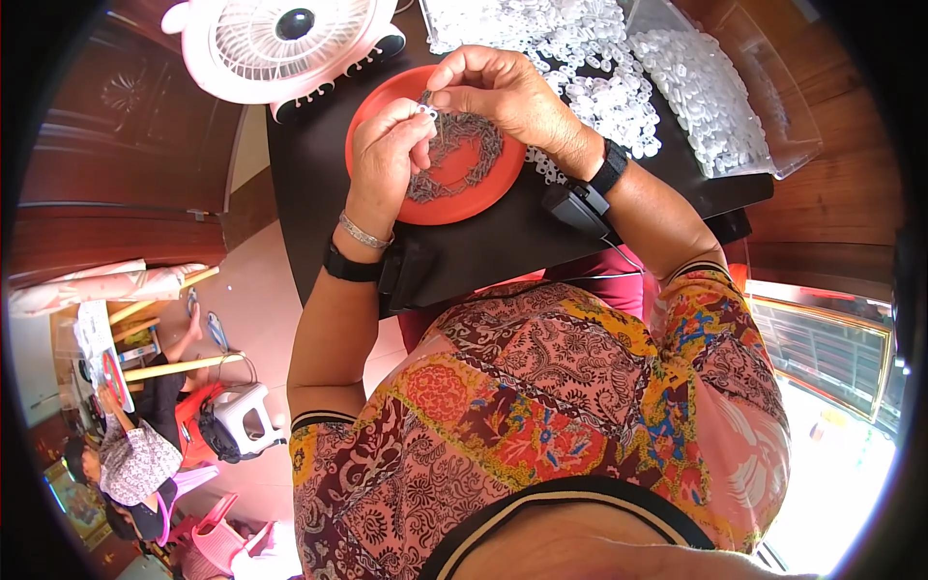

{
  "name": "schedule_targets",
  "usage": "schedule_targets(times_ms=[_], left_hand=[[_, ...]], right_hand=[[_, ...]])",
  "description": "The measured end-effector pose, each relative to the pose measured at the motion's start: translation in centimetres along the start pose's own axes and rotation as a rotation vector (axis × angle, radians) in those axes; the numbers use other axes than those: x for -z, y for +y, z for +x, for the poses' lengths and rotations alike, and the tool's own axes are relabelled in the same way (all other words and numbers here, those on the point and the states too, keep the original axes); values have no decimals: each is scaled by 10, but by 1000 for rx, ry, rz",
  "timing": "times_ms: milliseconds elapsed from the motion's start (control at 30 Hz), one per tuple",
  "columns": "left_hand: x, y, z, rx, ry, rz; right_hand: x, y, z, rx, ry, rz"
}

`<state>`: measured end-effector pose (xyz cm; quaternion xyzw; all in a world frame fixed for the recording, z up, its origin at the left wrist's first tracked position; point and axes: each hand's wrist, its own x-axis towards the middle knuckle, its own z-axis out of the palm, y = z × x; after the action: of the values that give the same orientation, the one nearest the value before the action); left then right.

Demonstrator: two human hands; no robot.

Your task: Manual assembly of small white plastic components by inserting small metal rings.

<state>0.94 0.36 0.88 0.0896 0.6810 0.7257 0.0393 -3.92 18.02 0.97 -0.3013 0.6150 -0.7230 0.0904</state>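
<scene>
My left hand (382, 155) pinches a small white plastic piece (428, 112) with oval holes between thumb and fingers. Above it, my right hand (517, 101) has thumb and index finger pressed together on a small dark grey piece (425, 97), which meets the white one. Both hands hover over a round red-orange plate (459, 211). Many thin dark grey pieces (480, 162) lie in a ring on that plate. The exact shape of the grey piece in my fingers is mostly hidden.
A heap of white plastic pieces (609, 111) lies on the black table (309, 164). At the right, a clear bin (797, 135) holds more. A pink and white fan (290, 68) stands at the far left. Another person (140, 464) sits low at left, near a white stool (246, 420).
</scene>
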Motion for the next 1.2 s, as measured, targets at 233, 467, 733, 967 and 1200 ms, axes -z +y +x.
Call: schedule_targets(times_ms=[233,467,733,967,1200], left_hand=[[0,-1,-1,13,-7,-7],[-2,2,-2,3,-7,40],[-3,2,-4,5,-1,85],[-4,3,-3,0,-15,106],[-4,0,-3,-7,8,126]], right_hand=[[0,0,-1,20,-24,-57],[-1,-2,-3,26,-38,-115],[-2,-4,-3,33,-63,-185],[0,-3,-3,53,-61,-261],[-3,-6,-4,50,-54,-268]])
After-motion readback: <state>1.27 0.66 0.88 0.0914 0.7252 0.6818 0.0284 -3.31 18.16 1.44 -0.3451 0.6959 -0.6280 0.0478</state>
